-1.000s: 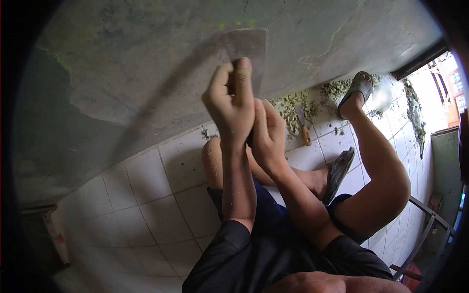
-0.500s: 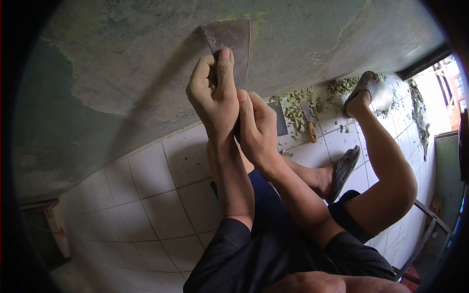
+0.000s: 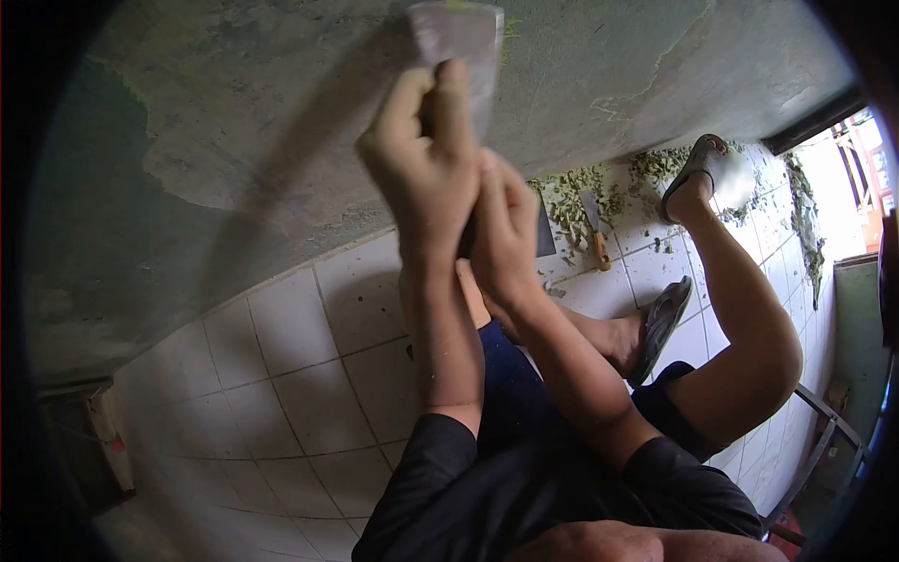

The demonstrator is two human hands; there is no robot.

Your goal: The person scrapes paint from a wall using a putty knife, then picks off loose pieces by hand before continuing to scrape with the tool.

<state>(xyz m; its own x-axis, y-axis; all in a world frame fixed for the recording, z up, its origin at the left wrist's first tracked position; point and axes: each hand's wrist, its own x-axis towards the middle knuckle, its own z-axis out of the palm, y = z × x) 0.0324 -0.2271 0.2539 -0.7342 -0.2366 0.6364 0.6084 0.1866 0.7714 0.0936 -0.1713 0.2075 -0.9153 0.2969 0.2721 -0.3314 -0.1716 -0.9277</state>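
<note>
Against the grey-green wall (image 3: 225, 122) rests a wide, flat scraper (image 3: 464, 36), its blade edge toward the top of the view. My left hand (image 3: 426, 164), blurred, is closed around it just below the blade, with the thumb lying along the blade's base. Close behind and slightly lower, my right hand (image 3: 506, 220) is also closed on the scraper, around its handle end. Both hands touch each other, and the handle itself is hidden inside them. Under the blade, patches of worn coating show on the wall.
On the white tiled floor (image 3: 281, 328) lie many peeled paint flakes (image 3: 571, 192). A second scraper with a wooden handle (image 3: 600, 248) lies among them, beside a dark flat piece (image 3: 545, 234). My sandalled feet and bent legs are at right, near a metal frame (image 3: 829, 421).
Both hands and the scraper have moved up along the wall and slightly to the right. The blade edge is now near the top of the view.
</note>
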